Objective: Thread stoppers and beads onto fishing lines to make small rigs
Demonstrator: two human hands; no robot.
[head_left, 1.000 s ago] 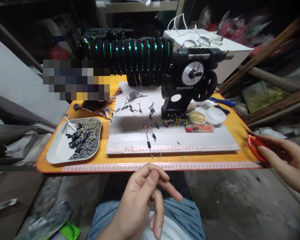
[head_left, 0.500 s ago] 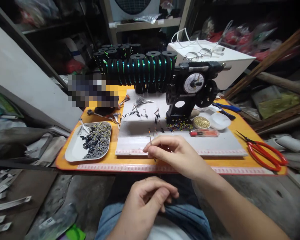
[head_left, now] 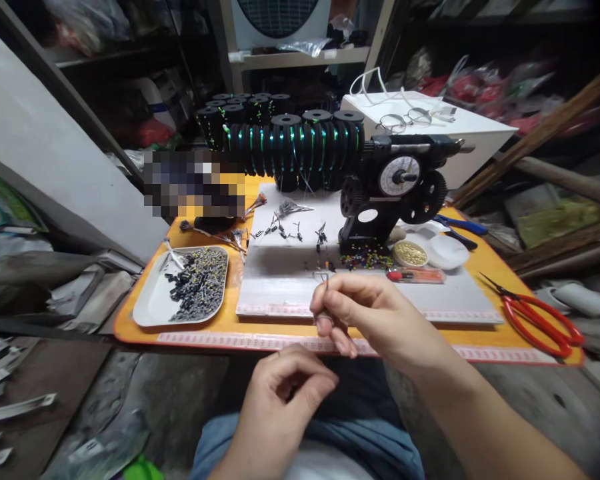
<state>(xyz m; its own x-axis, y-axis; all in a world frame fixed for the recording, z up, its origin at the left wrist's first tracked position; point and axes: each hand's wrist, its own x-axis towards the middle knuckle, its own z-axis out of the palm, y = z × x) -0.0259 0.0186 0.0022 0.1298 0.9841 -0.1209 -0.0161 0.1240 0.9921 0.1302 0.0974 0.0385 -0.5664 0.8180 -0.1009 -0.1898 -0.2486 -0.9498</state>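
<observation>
My right hand (head_left: 365, 310) is over the front edge of the pale board (head_left: 275, 283), thumb and forefinger pinched on a thin, wire-like piece (head_left: 327, 283) with an orange part near its top. Its other fingers curl below. Nearer my lap, my left hand (head_left: 290, 393) is closed, thumb against the curled forefinger. What it holds, if anything, is too small to make out. Small dark pieces with thin stems (head_left: 321, 235) lie on the board beyond my right hand. Close to them is a pile of multicoloured beads (head_left: 365, 256).
A black geared machine with a dial (head_left: 400, 176) and a row of black spools (head_left: 295, 147) stands behind. At left sits a white tray (head_left: 147, 303) of small grey and black parts. Rightward are a dish of gold beads (head_left: 411, 253), a red cutter (head_left: 415, 275), blue-handled pliers (head_left: 463, 225) and red-handled scissors (head_left: 543, 320).
My right hand has moved a little right and down with the thin piece, and its lower fingers now show. My left hand has shifted slightly left. The whole view has tilted a little.
</observation>
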